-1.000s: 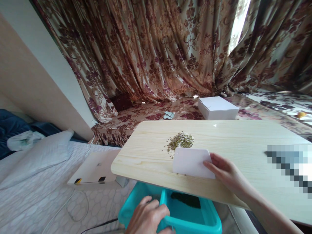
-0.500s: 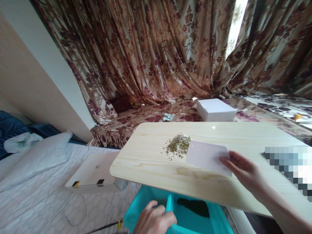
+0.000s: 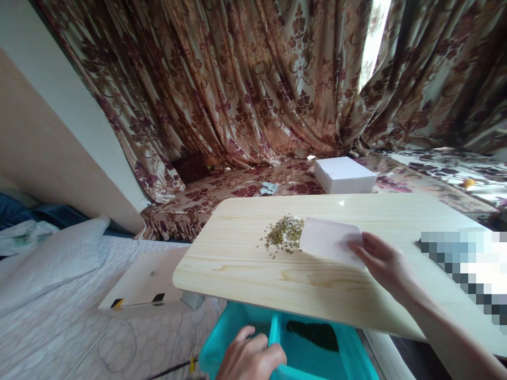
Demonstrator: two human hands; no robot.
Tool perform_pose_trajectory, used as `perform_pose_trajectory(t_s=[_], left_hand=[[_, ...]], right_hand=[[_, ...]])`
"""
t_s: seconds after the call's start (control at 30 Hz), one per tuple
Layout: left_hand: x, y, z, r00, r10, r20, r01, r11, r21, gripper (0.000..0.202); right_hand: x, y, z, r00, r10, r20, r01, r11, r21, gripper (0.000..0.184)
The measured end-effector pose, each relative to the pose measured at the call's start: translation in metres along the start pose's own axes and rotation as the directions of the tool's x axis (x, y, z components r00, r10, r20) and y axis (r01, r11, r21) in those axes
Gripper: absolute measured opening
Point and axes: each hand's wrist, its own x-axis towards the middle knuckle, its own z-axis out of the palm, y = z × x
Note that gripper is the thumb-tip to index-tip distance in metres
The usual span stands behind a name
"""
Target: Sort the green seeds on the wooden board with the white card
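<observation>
pinching scraper (image 3: pixel 330 241); left fingers (image 3: pixel 257 343) over bin (image 3: pixel 356 348)

No readable text, label, brand or number anywhere.
- White box (image 3: pixel 344 175), beyond far edge of desk (image 3: pixel 253 274): plain faces.
- White scraper (image 3: pixel 330 241), on desk: blank.
- Flat white panel (image 3: pixel 148 279), left of desk: yellow and black edge marks, no letters legible.
- Teal bin (image 3: pixel 352 353), below desk near edge: no print showing.
- Pixelated patch (image 3: pixel 463 264), desk right end: unreadable.
</observation>
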Motion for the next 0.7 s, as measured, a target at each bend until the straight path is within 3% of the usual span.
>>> perform_pose_trajectory(t_s=[0.7], left_hand=[[0.0023,0.0055,-0.0054,0.996,-0.056,0.067,0.056,0.998,0.007,0.025]], right_hand=[[-0.0060,-0.0035,-0.0043,1.000,0.028,-0.012,-0.028,1.000,0.004,0.020]])
